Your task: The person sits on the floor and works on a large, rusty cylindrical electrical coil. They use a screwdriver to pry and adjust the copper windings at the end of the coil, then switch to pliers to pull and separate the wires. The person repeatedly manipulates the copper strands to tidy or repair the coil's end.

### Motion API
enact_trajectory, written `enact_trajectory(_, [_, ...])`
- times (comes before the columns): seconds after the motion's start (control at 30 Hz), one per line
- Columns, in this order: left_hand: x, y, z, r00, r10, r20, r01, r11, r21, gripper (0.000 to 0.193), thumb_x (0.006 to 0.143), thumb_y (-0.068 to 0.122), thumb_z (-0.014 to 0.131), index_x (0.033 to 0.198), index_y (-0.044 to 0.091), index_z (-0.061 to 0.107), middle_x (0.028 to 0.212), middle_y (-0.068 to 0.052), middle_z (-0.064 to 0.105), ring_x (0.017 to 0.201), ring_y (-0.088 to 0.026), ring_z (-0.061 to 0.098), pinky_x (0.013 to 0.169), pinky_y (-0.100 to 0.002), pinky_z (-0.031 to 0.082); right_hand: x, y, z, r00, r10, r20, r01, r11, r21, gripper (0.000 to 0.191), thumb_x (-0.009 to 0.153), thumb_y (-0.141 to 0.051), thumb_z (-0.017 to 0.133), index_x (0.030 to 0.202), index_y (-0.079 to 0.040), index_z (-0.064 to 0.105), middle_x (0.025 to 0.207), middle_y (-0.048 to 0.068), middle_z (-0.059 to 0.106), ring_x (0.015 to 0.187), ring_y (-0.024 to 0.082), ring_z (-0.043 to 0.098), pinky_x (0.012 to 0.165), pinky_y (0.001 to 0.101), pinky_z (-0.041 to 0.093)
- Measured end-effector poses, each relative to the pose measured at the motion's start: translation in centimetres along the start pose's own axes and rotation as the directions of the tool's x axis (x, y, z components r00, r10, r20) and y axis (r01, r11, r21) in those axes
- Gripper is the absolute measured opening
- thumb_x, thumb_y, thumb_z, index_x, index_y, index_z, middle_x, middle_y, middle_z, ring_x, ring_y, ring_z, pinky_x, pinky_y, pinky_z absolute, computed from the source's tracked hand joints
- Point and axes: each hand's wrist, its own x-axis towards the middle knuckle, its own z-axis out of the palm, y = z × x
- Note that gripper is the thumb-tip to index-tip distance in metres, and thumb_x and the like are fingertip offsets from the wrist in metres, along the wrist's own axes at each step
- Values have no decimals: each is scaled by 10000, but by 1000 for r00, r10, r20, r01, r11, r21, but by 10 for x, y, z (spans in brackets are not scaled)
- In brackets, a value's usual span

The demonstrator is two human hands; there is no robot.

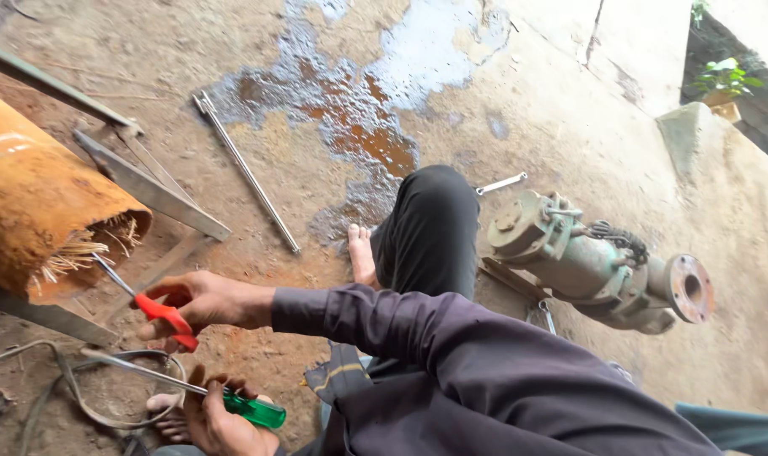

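My right hand [211,300], reaching left from a dark purple sleeve, grips a red-handled screwdriver [166,314]. Its shaft points up-left into the open end of a rusty orange cylinder [38,194], where straw-coloured strands [80,249] stick out. My left hand [219,426], at the bottom edge, holds a green-handled screwdriver [253,409] whose long shaft runs left over a loop of cable [80,397]. My knee in black trousers [426,228] and a bare foot [363,253] are in the middle.
A greenish pump with a rusty flange [586,262] lies on the ground at right. A long metal rod [245,169], a small wrench [500,183] and angle-iron bars [148,190] lie on the dirt floor. There is a wet patch [359,110] farther off.
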Motion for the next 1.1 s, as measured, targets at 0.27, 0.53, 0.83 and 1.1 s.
enact_trajectory(0.27, [-2, 13, 22, 997, 55, -59, -48, 993, 105, 343, 998, 152, 543, 1330, 120, 620, 879, -44, 597, 623, -107, 506, 496, -240, 394, 14, -15, 6, 991, -20, -131, -1, 987, -159, 947, 787, -535, 811, 1463, 52, 502, 1187, 203, 703, 854, 202, 716, 715, 331, 596])
enact_trajectory(0.53, [0, 14, 21, 1000, 24, 9, -24, 998, 56, 381, 947, 141, 528, 1321, 144, 598, 834, -19, 565, 541, -102, 474, 457, -249, 387, 18, 1, 6, 930, -313, -195, 162, 822, -546, 815, 823, -546, 842, 1374, 15, 628, 1180, 162, 716, 990, 134, 678, 822, 293, 566])
enact_trajectory(0.83, [45, -49, -14, 998, 19, 57, -13, 995, -94, 232, 1087, 220, 604, 1023, -1, 575, 759, -39, 522, 531, -106, 489, 462, -252, 380, 24, 16, 7, 944, -108, -313, 10, 954, -299, 400, 874, -225, 802, 1207, -15, 731, 778, 7, 709, 547, 75, 590, 468, 252, 449])
enact_trajectory(1.1, [40, -5, -17, 987, 123, 100, -102, 975, -197, 223, 1066, 218, 521, 1236, 92, 593, 823, 5, 566, 517, -50, 459, 437, -221, 365, 25, 15, 38, 970, -199, -137, 170, 965, -199, 584, 908, -371, 812, 1284, 34, 624, 808, 14, 640, 619, 104, 619, 531, 270, 522])
